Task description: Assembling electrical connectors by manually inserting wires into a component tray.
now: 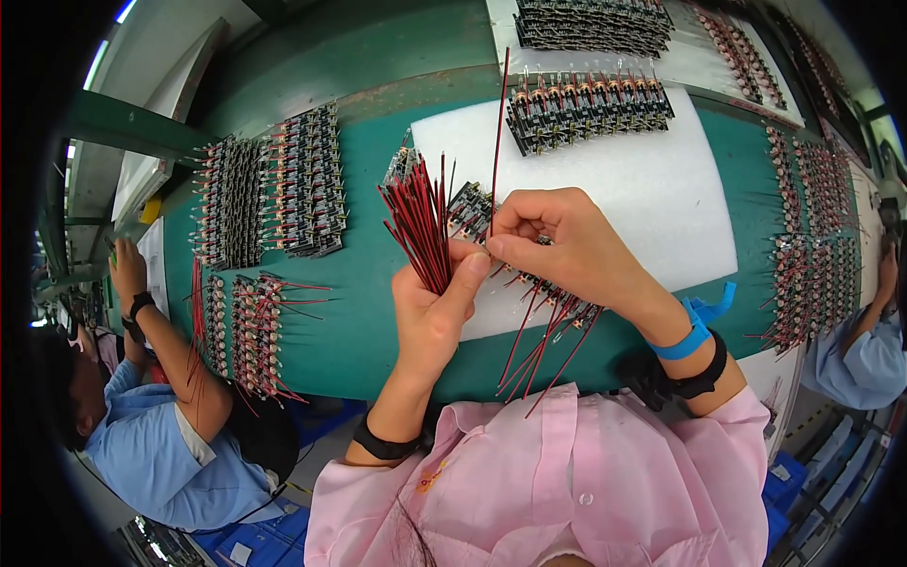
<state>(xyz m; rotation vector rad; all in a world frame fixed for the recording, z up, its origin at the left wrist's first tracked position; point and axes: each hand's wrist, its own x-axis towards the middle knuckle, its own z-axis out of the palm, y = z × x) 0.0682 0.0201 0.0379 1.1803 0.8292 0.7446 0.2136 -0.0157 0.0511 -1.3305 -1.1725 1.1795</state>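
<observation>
A thick bundle of red and black wires (416, 222) is gripped in my left hand (430, 321), its ends fanned upward. My right hand (572, 248) pinches one long red-and-black wire (500, 132) that stands nearly upright. The thumbs and fingertips of both hands almost meet. Beneath them, a slanting row of small circuit boards (470, 210) lies partly on a white foam sheet (680, 217). Several red and black wires (539, 350) trail from that row toward me. My right hand hides the middle of the row.
On the green table (378, 123), stacked circuit boards (302, 180) and wired boards (255, 331) lie at left. Another board row (590, 109) sits on the foam's far edge; more boards (812, 236) lie at right. Co-workers in blue (170, 454) sit on both sides.
</observation>
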